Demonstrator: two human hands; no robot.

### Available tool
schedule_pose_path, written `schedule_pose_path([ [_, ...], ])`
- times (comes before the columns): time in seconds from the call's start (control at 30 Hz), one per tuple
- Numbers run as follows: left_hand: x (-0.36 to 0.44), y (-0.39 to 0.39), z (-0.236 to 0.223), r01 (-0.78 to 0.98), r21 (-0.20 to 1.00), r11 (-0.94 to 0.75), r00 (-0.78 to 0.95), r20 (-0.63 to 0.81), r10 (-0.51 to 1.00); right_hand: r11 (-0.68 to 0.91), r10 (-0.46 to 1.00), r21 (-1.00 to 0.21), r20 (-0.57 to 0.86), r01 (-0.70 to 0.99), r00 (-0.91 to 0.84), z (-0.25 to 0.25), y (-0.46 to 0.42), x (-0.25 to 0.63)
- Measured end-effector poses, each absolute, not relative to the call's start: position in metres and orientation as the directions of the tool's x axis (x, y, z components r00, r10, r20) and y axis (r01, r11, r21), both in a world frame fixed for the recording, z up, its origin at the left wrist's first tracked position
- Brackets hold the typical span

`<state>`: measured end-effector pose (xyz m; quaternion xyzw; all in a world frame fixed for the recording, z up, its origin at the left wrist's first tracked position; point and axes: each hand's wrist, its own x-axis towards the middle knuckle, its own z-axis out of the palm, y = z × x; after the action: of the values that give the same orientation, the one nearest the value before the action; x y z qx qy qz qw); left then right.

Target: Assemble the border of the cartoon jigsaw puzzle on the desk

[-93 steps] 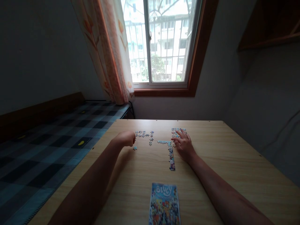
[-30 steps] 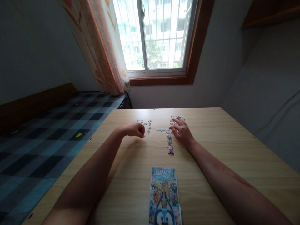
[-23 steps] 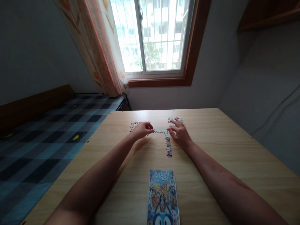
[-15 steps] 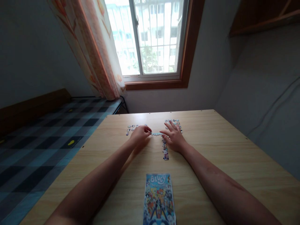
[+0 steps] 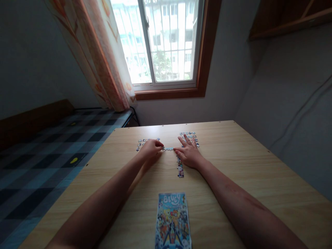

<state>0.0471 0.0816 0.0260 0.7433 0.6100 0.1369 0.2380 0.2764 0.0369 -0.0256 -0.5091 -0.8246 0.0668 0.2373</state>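
Observation:
My left hand (image 5: 150, 149) is closed in a pinch on a small jigsaw puzzle piece (image 5: 163, 148), at the left end of a pale blue row of joined pieces (image 5: 169, 148). My right hand (image 5: 190, 154) lies flat with fingers spread, its fingertips at the right end of that row. Below the row's right end, a strip of joined puzzle pieces (image 5: 180, 170) runs toward me, partly under the right hand. Loose puzzle pieces (image 5: 188, 133) lie beyond the right hand and are partly covered by it. Other loose pieces (image 5: 140, 141) lie beyond and left of my left hand.
A colourful "Bluey" picture sheet (image 5: 173, 218) lies near me on the wooden table (image 5: 228, 180). To the left stands a bed with a checked cover (image 5: 52, 162). A window (image 5: 171, 45) with a curtain (image 5: 95, 52) is behind the table; a shelf (image 5: 290, 27) hangs upper right.
The view has turned slightly, so everything sits a little further left. My left fingertips have come down to the end of the pale blue row. The right hand stays on the puzzle.

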Motion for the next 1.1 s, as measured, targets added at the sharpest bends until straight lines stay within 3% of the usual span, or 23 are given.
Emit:
schedule_pose_path([
  [0.1, 0.046, 0.082, 0.026, 0.851, 0.509, -0.128, 0.211, -0.11, 0.971, 0.471, 0.873, -0.351, 0.316, 0.809, -0.371, -0.026, 0.037, 0.276],
  [0.33, 0.047, 0.08, 0.018, 0.917, 0.35, -0.192, 0.204, 0.004, 0.979, 0.474, 0.872, -0.356, 0.316, 0.805, -0.374, -0.027, 0.038, 0.277],
  [0.57, 0.05, 0.073, 0.018, 0.935, 0.278, -0.221, 0.213, 0.059, 0.975, 0.465, 0.878, -0.351, 0.302, 0.813, -0.372, -0.026, 0.037, 0.276],
  [1.1, 0.057, 0.063, 0.014, 0.939, 0.228, -0.258, 0.219, 0.183, 0.958, 0.445, 0.89, -0.381, 0.29, 0.81, -0.353, -0.025, 0.037, 0.275],
])
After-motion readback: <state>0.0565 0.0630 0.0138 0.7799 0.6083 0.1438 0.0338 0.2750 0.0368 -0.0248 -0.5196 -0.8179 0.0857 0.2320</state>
